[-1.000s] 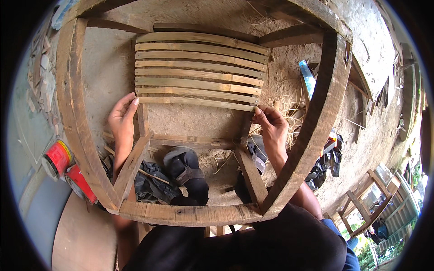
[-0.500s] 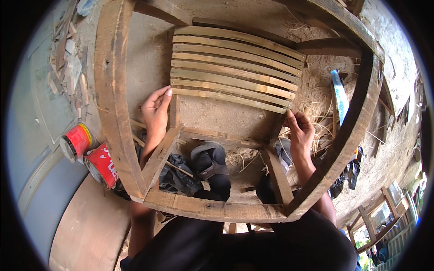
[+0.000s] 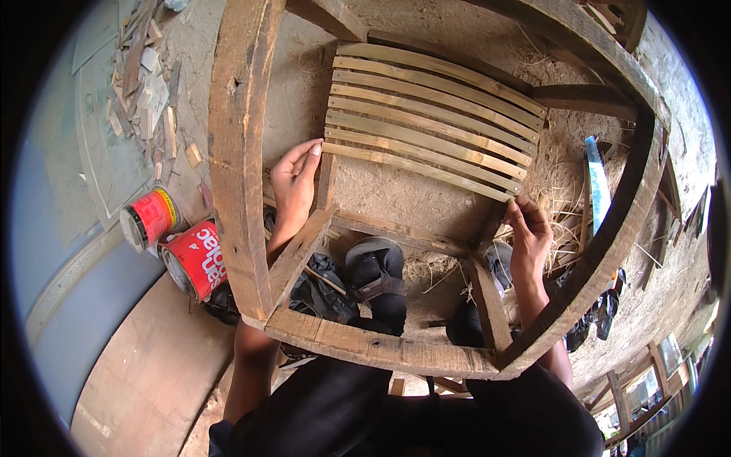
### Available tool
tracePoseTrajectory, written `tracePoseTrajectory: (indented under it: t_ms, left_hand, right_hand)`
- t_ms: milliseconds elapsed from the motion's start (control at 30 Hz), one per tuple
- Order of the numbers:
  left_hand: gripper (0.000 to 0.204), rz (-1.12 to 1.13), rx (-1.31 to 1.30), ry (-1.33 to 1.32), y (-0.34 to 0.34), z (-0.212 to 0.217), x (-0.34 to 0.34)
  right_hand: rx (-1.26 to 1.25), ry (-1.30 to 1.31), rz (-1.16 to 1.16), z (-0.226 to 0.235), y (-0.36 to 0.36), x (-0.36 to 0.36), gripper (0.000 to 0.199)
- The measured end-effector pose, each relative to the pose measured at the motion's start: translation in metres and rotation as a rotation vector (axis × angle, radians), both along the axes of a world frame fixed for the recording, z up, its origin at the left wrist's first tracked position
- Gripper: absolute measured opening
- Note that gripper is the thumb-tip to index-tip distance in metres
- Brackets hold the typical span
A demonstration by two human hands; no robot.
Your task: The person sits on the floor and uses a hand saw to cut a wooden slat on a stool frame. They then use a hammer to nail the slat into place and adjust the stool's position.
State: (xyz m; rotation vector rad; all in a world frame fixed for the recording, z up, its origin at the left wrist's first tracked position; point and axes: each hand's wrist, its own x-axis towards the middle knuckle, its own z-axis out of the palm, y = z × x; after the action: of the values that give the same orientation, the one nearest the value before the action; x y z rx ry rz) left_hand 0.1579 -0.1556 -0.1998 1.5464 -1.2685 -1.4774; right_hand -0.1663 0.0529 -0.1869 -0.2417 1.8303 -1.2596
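Observation:
A rough wooden chair frame (image 3: 237, 160) stands around my legs, with a seat of several pale bamboo slats (image 3: 434, 122) laid across its rails. My left hand (image 3: 293, 183) rests at the left end of the nearest slat (image 3: 415, 169), fingertips touching it beside the left inner rail (image 3: 326, 179). My right hand (image 3: 527, 236) pinches the right end of that same slat. My sandalled foot (image 3: 375, 274) shows below the slats, inside the frame.
Two red paint tins (image 3: 171, 240) lie on their sides left of the frame. Wood offcuts (image 3: 145, 84) litter the ground at upper left. A blue-handled saw (image 3: 598, 183) and dry straw (image 3: 560, 228) lie at the right. A curved board (image 3: 145, 373) is at lower left.
The view has swung left, so the frame and slats sit further right in the picture. Both hands stay at the ends of the nearest slat.

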Motion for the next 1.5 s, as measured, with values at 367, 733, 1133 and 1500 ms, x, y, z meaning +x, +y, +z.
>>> tracePoseTrajectory:
  t_ms: [367,733,1133,1500]
  left_hand:
    - [0.027,0.004,0.077,0.004,-0.001,-0.002,0.0]
    - [0.015,0.018,0.144,0.013,-0.012,-0.001,0.003]
    - [0.011,0.002,0.158,0.019,-0.012,-0.001,-0.001]
    - [0.012,-0.063,0.071,-0.03,-0.015,-0.004,0.003]
  right_hand:
    - [-0.049,-0.013,-0.001,-0.005,0.002,-0.003,0.022]
    - [-0.144,-0.118,-0.019,-0.008,0.003,-0.005,0.016]
    - [-0.136,0.097,0.046,-0.024,0.01,-0.006,0.014]
    - [-0.235,0.201,0.003,-0.024,0.005,0.008,0.019]
